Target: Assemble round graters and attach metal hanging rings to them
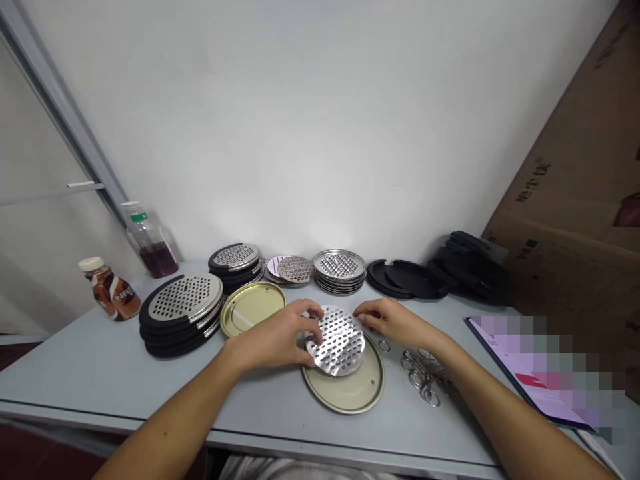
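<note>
My left hand (pixel 290 337) grips a round metal grater disc (pixel 339 341) by its left edge, thumb below and fingers on top. The disc is tilted over a pale gold round lid (pixel 345 395) that lies on the table. At the disc's upper right edge is my right hand (pixel 387 321), its fingers curled together; whatever they may hold is hidden. Just below that hand lies a single metal ring (pixel 384 346). More metal rings (pixel 423 380) are heaped beside my right forearm.
Black-rimmed grater stacks (pixel 183 300) stand at the left near a second gold lid (pixel 253 307). Along the wall are loose discs (pixel 295 269), stacked grater discs (pixel 340 267) and black rims (pixel 407 279). Two bottles (pixel 113 293) stand far left; a tablet (pixel 530 373) and cardboard box (pixel 575 200) are right.
</note>
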Available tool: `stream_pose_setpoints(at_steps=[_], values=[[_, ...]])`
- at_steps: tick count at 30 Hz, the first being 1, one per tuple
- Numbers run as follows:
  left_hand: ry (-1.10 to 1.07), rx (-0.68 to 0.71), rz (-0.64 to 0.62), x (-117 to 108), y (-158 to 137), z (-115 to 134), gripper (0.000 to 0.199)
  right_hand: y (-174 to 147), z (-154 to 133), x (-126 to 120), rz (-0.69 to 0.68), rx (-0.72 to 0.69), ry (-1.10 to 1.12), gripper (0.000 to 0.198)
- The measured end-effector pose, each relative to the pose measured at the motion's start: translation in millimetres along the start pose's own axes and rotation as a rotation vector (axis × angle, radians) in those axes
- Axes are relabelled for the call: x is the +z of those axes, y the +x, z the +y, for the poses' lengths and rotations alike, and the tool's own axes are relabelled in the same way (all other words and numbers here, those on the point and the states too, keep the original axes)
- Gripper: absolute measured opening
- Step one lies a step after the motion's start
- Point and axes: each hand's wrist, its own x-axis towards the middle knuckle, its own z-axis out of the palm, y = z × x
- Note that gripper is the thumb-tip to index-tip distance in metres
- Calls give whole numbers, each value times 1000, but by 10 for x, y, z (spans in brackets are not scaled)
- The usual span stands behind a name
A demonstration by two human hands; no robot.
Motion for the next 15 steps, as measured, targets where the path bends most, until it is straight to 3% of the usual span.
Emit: stream_pose_setpoints(at_steps=[7,15], values=[[-38,18,-200,-95,-50,74,31,-6,21,12,-10,27,-18,30],[-12,16,-214,-26,-24,83,30,-21,-11,41,-26,11,3,27]])
